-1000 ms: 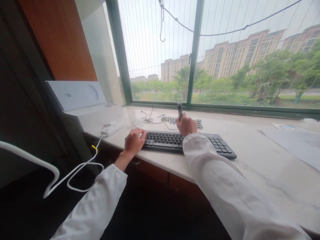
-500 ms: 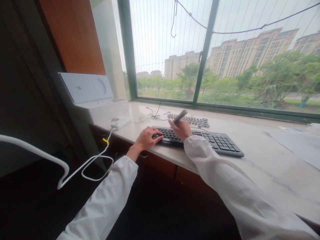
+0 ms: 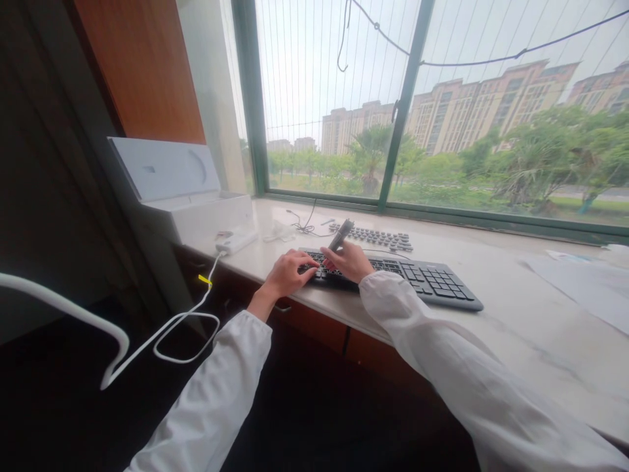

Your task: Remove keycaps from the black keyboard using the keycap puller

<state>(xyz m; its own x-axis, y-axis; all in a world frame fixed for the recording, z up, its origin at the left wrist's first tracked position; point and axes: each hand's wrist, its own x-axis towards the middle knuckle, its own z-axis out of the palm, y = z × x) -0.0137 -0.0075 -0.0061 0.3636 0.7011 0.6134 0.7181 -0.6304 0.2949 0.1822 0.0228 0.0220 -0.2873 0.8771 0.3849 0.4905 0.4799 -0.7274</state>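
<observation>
A black keyboard [image 3: 445, 283] lies along the desk's front edge. Keycaps are off much of its left part, while the number pad keeps its caps. At the keyboard's left end, my left hand [image 3: 289, 274] is closed with curled fingers on its edge. My right hand [image 3: 352, 261] grips a slim dark brush [image 3: 341, 235], the brush's upper end tilted up and away from me. Right-hand fingertips are low over the bare key area, close to the left fingers; the tool's lower end is hidden. Loose keycaps [image 3: 378, 236] lie in rows behind the keyboard.
An open white box [image 3: 206, 219] stands at the left, with a white power strip [image 3: 236, 241] in front. Its white cable [image 3: 206, 295] hangs over the edge. A thin black cable [image 3: 305, 228] lies near the window. Papers [image 3: 584, 285] lie at the right.
My right hand has moved a little left and down towards my left hand, and the brush is tilted more upright. The left hand keeps its place at the keyboard's end.
</observation>
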